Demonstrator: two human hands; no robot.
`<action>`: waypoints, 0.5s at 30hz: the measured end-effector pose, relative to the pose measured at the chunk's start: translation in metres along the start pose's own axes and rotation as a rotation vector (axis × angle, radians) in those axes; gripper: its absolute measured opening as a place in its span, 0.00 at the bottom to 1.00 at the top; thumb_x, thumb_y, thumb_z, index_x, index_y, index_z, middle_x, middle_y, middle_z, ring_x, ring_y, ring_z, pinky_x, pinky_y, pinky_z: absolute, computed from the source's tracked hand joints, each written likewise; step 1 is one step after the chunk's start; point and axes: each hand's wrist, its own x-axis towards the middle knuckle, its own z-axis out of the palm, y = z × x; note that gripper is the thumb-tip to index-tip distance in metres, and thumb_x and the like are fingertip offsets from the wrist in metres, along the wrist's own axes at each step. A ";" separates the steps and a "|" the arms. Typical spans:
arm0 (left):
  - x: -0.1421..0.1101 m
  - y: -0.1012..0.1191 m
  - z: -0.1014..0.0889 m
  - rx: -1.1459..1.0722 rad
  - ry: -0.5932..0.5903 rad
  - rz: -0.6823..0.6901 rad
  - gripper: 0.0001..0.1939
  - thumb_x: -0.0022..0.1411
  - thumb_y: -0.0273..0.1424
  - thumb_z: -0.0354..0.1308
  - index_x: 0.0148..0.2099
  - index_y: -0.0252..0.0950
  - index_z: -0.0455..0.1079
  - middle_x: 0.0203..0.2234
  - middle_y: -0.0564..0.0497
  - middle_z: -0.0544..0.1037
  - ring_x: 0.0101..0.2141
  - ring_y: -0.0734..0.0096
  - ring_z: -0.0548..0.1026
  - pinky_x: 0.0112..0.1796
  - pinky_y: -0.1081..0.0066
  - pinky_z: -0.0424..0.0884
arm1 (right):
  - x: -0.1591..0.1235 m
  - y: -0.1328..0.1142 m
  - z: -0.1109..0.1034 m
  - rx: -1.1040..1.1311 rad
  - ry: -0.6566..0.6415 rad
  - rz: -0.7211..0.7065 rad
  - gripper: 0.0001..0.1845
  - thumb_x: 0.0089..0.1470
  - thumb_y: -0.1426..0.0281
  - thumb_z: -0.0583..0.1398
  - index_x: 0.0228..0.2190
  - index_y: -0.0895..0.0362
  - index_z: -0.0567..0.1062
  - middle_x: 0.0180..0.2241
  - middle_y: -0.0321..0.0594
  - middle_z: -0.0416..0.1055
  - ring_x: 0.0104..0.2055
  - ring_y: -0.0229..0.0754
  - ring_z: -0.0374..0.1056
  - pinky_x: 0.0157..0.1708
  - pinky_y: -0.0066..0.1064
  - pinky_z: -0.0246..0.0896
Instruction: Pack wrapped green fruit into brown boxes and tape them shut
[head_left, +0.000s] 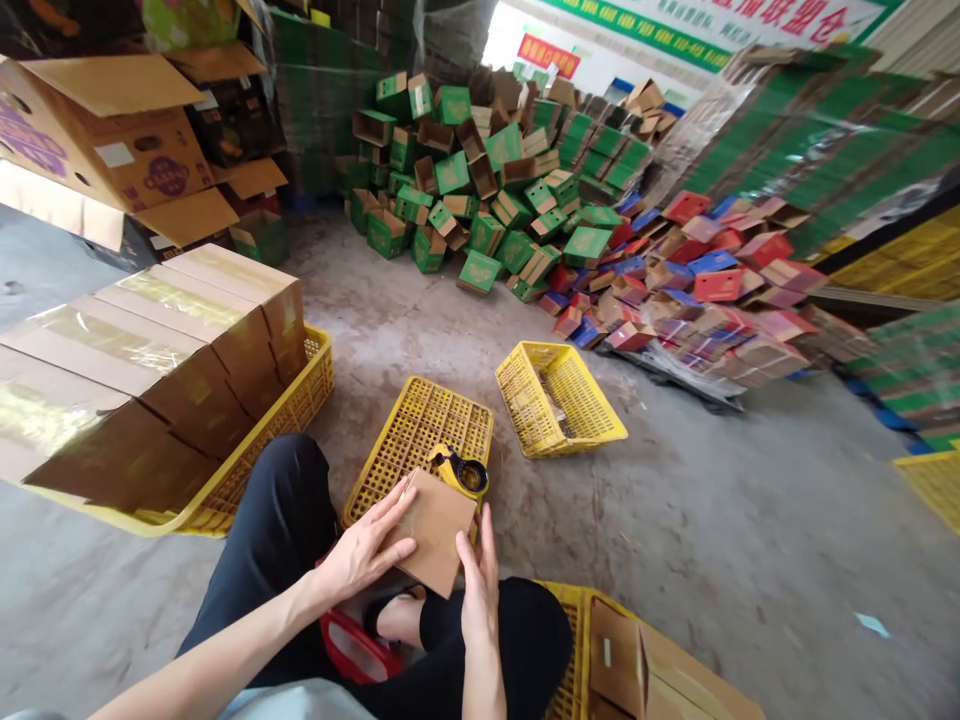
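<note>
A small brown cardboard box (429,532) is between my hands, in front of my knees. My left hand (367,548) presses along its left side, with the fingers on the upper edge and the thumb on the face. On the right side, my right hand (478,570) grips it, thumb at the near corner and fingers along the edge. Just beyond the box lies a yellow and black tape dispenser (469,474), partly hidden by it. The dispenser rests on an upturned yellow plastic crate (412,415).
At left, a yellow crate (319,365) holds several taped cardboard boxes (225,300). Another yellow crate (559,400) stands ahead, and one with cardboard boxes (574,640) sits by my right knee. Farther off are heaps of green boxes (480,270) and red-and-blue boxes (716,285).
</note>
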 end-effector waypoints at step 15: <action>0.053 -0.002 0.019 -0.439 0.141 -0.324 0.36 0.72 0.49 0.54 0.75 0.42 0.53 0.68 0.43 0.66 0.67 0.54 0.65 0.65 0.49 0.64 | 0.030 -0.012 0.011 0.099 0.028 -0.026 0.35 0.58 0.49 0.62 0.58 0.57 0.74 0.57 0.51 0.75 0.58 0.56 0.72 0.55 0.45 0.70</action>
